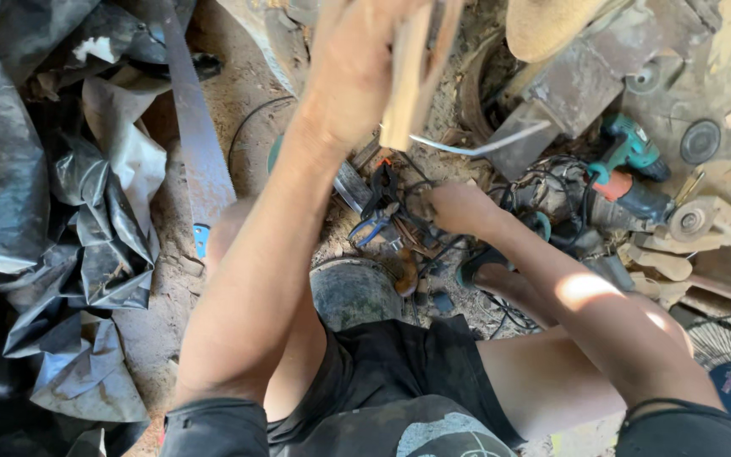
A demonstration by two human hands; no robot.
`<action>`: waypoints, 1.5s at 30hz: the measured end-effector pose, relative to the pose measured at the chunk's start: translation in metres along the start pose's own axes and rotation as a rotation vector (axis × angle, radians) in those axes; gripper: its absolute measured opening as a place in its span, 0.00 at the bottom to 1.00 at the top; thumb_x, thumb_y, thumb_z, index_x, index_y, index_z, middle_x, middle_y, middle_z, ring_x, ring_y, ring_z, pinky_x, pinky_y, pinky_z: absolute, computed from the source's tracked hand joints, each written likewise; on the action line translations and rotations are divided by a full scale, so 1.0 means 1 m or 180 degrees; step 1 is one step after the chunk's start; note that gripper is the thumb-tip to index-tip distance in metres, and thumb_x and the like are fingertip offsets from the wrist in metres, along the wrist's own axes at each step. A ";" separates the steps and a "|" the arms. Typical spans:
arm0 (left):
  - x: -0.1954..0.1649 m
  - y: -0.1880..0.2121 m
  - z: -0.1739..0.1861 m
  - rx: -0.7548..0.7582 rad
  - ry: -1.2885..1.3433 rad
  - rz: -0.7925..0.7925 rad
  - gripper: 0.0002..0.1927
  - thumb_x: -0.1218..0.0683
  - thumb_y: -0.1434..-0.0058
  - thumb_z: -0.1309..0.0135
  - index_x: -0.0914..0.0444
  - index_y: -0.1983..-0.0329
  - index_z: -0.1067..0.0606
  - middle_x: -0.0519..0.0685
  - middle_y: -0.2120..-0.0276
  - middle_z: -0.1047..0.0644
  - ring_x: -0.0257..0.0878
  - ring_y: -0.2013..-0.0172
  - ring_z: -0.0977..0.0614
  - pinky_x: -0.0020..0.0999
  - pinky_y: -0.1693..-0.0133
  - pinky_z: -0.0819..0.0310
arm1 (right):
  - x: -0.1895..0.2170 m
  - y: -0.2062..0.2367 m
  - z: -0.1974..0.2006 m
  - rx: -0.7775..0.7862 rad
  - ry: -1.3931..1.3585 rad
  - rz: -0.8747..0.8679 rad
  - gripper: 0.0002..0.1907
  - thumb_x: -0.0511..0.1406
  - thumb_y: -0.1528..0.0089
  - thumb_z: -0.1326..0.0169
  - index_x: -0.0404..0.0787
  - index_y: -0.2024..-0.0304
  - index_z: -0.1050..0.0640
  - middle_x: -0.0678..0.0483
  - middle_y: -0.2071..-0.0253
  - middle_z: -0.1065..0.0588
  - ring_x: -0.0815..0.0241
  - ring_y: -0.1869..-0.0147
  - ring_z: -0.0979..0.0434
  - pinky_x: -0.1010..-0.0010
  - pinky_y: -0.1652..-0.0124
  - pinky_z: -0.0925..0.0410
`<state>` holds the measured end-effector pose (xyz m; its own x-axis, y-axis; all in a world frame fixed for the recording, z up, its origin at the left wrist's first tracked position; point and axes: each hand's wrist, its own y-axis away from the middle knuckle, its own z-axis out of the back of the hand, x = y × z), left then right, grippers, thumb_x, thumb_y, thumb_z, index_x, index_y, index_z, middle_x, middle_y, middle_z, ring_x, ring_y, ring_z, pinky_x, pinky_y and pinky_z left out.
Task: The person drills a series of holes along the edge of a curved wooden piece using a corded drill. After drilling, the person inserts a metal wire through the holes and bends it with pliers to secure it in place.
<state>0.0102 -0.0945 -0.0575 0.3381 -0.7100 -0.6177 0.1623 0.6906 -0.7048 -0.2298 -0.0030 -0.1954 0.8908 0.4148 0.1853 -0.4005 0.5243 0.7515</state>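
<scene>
Wooden piece: pale, held raised near the top of the view, above the dirt floor.
Left hand: clasped around the wooden piece.
Right hand: lowered into a heap of tools; grip cannot be told.
Pliers: blue-handled, just beside the right hand.
Saw: laid on the dirt at left.
Drill: green, seen at right.

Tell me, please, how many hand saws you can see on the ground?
1: the hand saw lies on the dirt left of the raised left arm, beside the black plastic sheeting. Others may be hidden in the clutter.
</scene>
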 end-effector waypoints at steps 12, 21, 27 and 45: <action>-0.023 -0.081 0.033 -0.0347 0.2600 0.1450 0.49 0.44 0.32 0.34 0.58 0.19 0.52 0.48 0.39 0.33 0.41 0.42 0.27 0.38 0.39 0.28 | 0.149 -0.125 -0.028 -0.0079 -0.4934 -0.1549 0.27 0.38 0.44 0.34 0.22 0.50 0.22 0.45 0.71 0.18 0.58 0.74 0.18 0.66 0.76 0.27; 0.003 -0.117 0.038 -0.0458 0.3077 0.2021 0.54 0.45 0.39 0.35 0.61 0.18 0.51 0.55 0.39 0.31 0.44 0.40 0.27 0.42 0.38 0.27 | 0.172 -0.142 0.031 -0.0780 -0.5554 -0.1715 0.24 0.37 0.43 0.35 0.24 0.51 0.22 0.45 0.69 0.19 0.57 0.71 0.19 0.66 0.72 0.27; 0.016 -0.122 0.048 -0.0660 0.2782 0.1975 0.52 0.44 0.38 0.36 0.63 0.19 0.50 0.56 0.40 0.31 0.45 0.44 0.25 0.42 0.39 0.24 | 0.159 -0.122 -0.010 -0.0953 -0.5477 -0.1677 0.22 0.36 0.43 0.35 0.26 0.52 0.21 0.45 0.68 0.20 0.57 0.69 0.20 0.65 0.70 0.28; 0.026 -0.129 0.006 -0.1245 0.2824 0.1659 0.53 0.44 0.41 0.36 0.64 0.20 0.49 0.54 0.36 0.33 0.46 0.43 0.23 0.43 0.41 0.26 | 0.098 -0.073 -0.007 -0.1213 -0.4941 -0.1273 0.17 0.35 0.42 0.36 0.30 0.54 0.20 0.45 0.64 0.22 0.56 0.62 0.21 0.65 0.62 0.29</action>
<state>0.0034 -0.2012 0.0199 -0.5319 -0.2992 -0.7922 -0.1646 0.9542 -0.2499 -0.1146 0.0050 -0.2367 0.2005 -0.7553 0.6239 0.0758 0.6469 0.7588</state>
